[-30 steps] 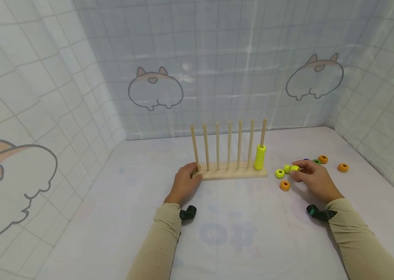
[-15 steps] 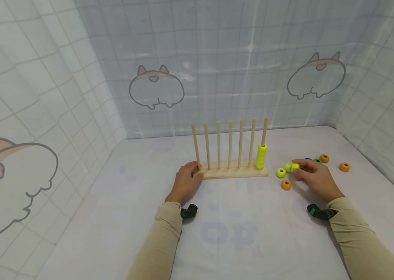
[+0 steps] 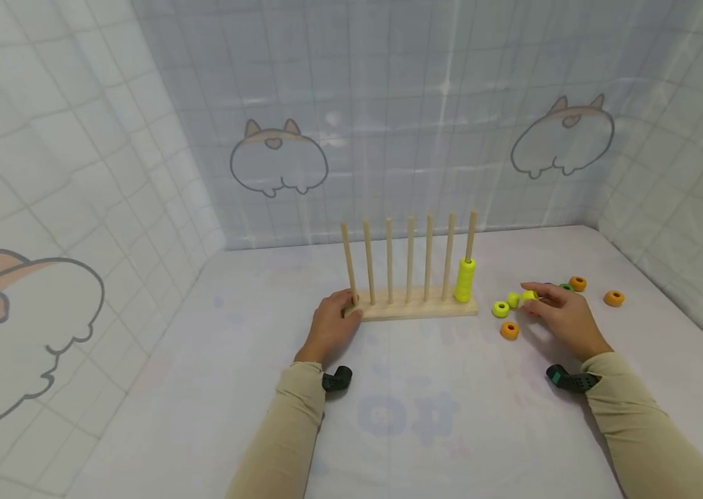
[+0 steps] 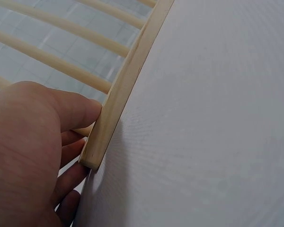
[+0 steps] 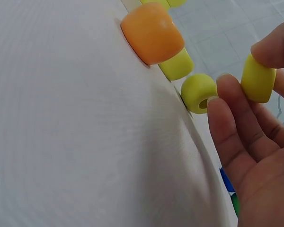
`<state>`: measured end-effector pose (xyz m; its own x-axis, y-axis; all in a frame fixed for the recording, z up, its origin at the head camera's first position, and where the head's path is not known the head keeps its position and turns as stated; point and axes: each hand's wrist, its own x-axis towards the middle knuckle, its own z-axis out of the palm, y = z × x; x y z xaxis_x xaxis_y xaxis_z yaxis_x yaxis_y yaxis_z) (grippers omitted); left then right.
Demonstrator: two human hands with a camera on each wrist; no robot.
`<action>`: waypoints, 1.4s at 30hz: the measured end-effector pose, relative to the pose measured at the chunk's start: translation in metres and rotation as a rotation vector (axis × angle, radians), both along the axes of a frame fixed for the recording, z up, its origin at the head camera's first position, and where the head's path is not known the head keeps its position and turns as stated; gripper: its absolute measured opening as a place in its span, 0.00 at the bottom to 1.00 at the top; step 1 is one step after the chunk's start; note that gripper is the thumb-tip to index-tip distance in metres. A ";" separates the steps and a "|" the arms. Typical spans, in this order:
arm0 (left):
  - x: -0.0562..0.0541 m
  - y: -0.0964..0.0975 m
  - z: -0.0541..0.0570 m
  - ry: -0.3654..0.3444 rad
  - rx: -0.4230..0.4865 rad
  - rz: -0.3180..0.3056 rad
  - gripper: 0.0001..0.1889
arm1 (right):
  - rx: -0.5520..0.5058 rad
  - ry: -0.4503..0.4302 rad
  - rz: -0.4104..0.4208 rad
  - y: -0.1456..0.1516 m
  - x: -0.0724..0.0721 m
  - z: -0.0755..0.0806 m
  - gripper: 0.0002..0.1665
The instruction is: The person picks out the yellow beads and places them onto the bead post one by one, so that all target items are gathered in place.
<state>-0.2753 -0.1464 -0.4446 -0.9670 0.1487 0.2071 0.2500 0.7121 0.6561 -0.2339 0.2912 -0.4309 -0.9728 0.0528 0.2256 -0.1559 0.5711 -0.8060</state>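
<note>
My left hand (image 3: 331, 326) grips the left end of a wooden peg stand (image 3: 414, 310); in the left wrist view the thumb lies on the front edge of its base. Upright pegs line the stand, and a stack of yellow beads (image 3: 464, 281) sits on the rightmost one. To the right of the stand, my right hand (image 3: 566, 322) pinches a yellow bead (image 5: 259, 79) between thumb and fingers. Beside its fingertips lie two loose yellow beads, one nearer the stand (image 3: 500, 309) and one closer to the hand (image 5: 199, 92).
An orange bead (image 3: 510, 330) lies in front of the loose yellow ones. Behind the right hand are a green bead (image 3: 566, 288), a mostly hidden blue bead (image 5: 226, 180) and two more orange beads, one farther right (image 3: 614, 298). Tile-patterned sheets hang behind and at both sides.
The yellow bead in my right hand has tilted and risen slightly, apart from the loose bead beside it. The left hand and the stand stay put.
</note>
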 end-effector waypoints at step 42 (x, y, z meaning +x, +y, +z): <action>0.000 0.001 0.000 0.032 0.001 -0.016 0.24 | -0.079 -0.005 0.022 -0.009 -0.005 0.009 0.31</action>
<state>-0.2750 -0.1456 -0.4451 -0.9573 0.1642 0.2379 0.2823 0.7074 0.6479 -0.2385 0.2820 -0.4217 -0.9750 0.0491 0.2167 -0.1635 0.5020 -0.8493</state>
